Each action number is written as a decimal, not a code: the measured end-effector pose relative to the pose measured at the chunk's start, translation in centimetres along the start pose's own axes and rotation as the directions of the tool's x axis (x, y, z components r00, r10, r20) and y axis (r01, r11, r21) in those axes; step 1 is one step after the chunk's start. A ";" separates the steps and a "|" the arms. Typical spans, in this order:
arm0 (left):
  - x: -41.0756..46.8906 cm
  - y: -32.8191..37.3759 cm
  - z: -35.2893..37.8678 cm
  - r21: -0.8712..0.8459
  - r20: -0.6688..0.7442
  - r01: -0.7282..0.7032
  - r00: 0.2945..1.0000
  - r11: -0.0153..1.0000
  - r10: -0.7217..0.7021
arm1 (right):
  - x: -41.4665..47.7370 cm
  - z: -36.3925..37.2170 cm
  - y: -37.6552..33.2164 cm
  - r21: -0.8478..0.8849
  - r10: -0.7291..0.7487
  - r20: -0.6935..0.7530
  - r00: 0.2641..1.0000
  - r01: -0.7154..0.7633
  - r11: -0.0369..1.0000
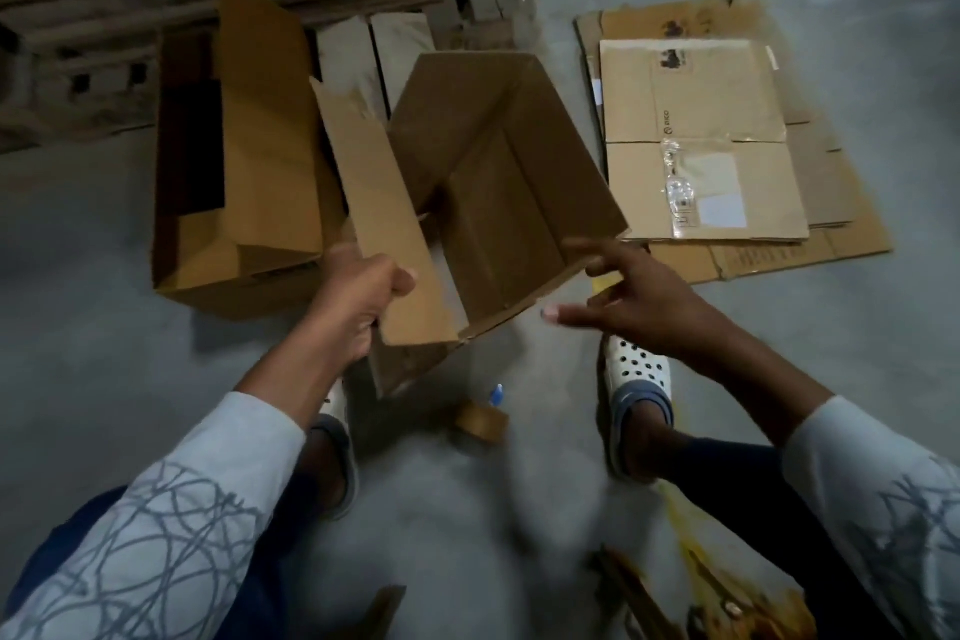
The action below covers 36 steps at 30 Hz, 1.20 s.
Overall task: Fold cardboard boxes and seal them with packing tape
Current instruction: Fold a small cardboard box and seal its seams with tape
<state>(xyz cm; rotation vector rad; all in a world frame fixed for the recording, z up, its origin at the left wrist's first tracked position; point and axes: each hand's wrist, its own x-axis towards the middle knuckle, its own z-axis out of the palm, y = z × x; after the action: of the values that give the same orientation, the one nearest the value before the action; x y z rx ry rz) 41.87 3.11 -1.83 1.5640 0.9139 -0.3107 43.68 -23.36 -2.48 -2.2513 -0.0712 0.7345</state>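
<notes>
An opened brown cardboard box (498,182) is held tilted above the floor, its inside facing me. My left hand (358,301) grips the box's long left flap near its lower end. My right hand (628,296) hovers just right of the box's near edge with fingers spread, holding nothing. A roll of brown packing tape (480,418) lies on the floor between my feet, with a small blue item (497,394) beside it.
A larger open cardboard box (239,161) stands on the floor to the left. Flattened cardboard sheets (701,140) lie stacked to the right. More cardboard is piled at the back left. Cardboard scraps (727,603) lie at lower right. The floor is grey concrete.
</notes>
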 end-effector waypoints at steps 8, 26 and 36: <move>0.3 -0.7 -1.4 -0.047 0.014 0.034 0.999 0.998 -0.034 | 0.9 1.9 0.7 -0.713 -0.312 -0.127 0.942 0.132 0.689; 1.0 -3.4 -1.7 0.468 0.150 0.247 0.924 0.848 -0.352 | -2.3 7.9 -3.0 -0.776 -0.431 0.198 0.880 0.410 0.480; 2.6 -3.9 -1.7 0.255 -0.043 0.102 0.995 0.961 -0.094 | 0.1 5.6 0.0 -0.824 -0.123 0.054 0.991 0.114 0.556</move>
<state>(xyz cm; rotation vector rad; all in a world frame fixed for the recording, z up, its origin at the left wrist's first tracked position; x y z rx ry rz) 40.37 5.44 -5.97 1.7678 1.0078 -0.4932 40.84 -19.75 -5.62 -3.1073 -0.7047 0.6876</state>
